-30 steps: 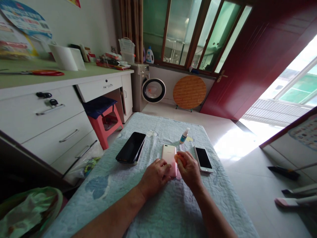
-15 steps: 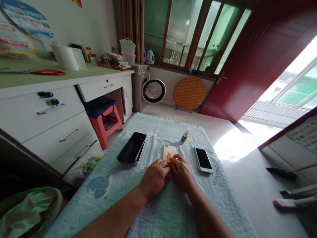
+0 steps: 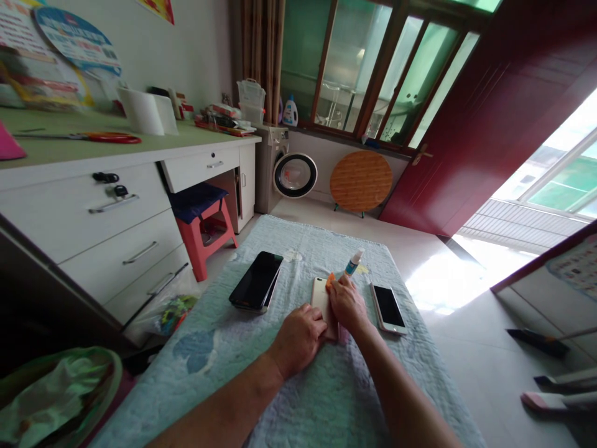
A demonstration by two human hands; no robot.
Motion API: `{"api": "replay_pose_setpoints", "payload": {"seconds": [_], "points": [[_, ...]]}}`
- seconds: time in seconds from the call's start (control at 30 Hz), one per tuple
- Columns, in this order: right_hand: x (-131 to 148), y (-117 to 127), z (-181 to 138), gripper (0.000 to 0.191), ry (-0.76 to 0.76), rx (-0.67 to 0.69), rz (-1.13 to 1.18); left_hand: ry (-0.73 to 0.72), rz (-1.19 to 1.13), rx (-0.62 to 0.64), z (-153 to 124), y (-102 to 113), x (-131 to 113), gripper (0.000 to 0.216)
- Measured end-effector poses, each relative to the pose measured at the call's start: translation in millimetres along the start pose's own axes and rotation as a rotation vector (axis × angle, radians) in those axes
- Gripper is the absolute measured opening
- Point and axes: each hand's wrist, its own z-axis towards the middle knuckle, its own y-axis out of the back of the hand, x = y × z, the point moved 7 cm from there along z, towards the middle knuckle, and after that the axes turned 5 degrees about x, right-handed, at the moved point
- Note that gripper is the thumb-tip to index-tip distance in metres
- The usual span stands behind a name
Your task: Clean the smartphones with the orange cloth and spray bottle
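Observation:
A light gold phone (image 3: 319, 297) lies back up on the quilted cover. My left hand (image 3: 301, 333), fingers curled, holds its lower left edge. My right hand (image 3: 347, 305) is closed on a small orange cloth (image 3: 330, 282), pressed against the upper right of the phone's back. Much of the phone is hidden under my hands. Just beyond my right hand stands a small spray bottle (image 3: 353, 262) with a blue label. A white-framed phone (image 3: 388, 308) rests screen up to the right. On the left is a stack of black-screened phones (image 3: 256, 281).
The pale blue quilted cover (image 3: 289, 398) spreads over the surface before me. A red stool (image 3: 205, 236) and a white desk (image 3: 116, 230) stand at the left. Behind are a washing machine with its door (image 3: 295, 175) open and a round wooden tabletop (image 3: 361, 180).
My right hand has slid the orange cloth up to the phone's upper right edge. My left hand has parted from it and sits lower on the phone. The view has shifted slightly.

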Motion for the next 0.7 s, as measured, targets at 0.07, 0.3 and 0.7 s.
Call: {"api": "replay_pose_setpoints", "payload": {"seconds": [0.07, 0.3, 0.7], "points": [[5, -2, 7, 0.033, 0.011, 0.024, -0.008, -0.002, -0.005, -0.008, 0, 0, 0, 0.015], [27, -6, 14, 0.031, 0.103, 0.066, -0.011, 0.010, -0.066, -0.024, 1, -1, 3, 0.025], [3, -2, 16, 0.034, 0.012, -0.003, 0.046, 0.027, -0.021, -0.015, -1, 3, 0, 0.017]]}}
